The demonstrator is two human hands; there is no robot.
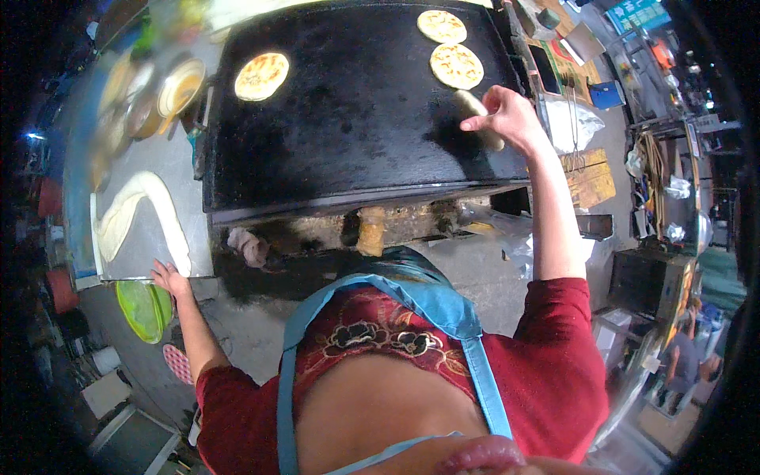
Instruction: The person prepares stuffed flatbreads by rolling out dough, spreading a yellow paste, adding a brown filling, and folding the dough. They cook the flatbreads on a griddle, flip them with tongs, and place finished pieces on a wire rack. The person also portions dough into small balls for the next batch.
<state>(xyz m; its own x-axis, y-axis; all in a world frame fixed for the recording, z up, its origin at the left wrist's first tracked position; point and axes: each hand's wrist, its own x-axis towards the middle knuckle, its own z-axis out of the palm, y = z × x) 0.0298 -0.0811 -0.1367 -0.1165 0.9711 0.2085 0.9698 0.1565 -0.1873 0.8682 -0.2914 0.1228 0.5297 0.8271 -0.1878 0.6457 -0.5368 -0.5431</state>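
My right hand [504, 119] pinches a pale flatbread [471, 103], seen almost edge-on, low over the right part of a black griddle [356, 119]. Just beyond it lie two browned flatbreads [456, 66] [442, 27], close together near the griddle's right edge. Another browned flatbread [262, 76] lies at the upper left of the griddle. My left hand [168, 278] has its fingers spread at the near edge of a metal worktop [142, 237], close to the end of a long bent strip of dough [151, 193]. Whether its fingertips touch the worktop I cannot tell.
Bowls, one with a brush or spatula [175, 107] in it, stand left of the griddle. On the right are a phone [544, 70], metal tongs [573, 119], a plastic bag [561, 124] and a wooden board [588, 178]. A green basin [142, 312] sits below the worktop. A person [683, 356] is far right.
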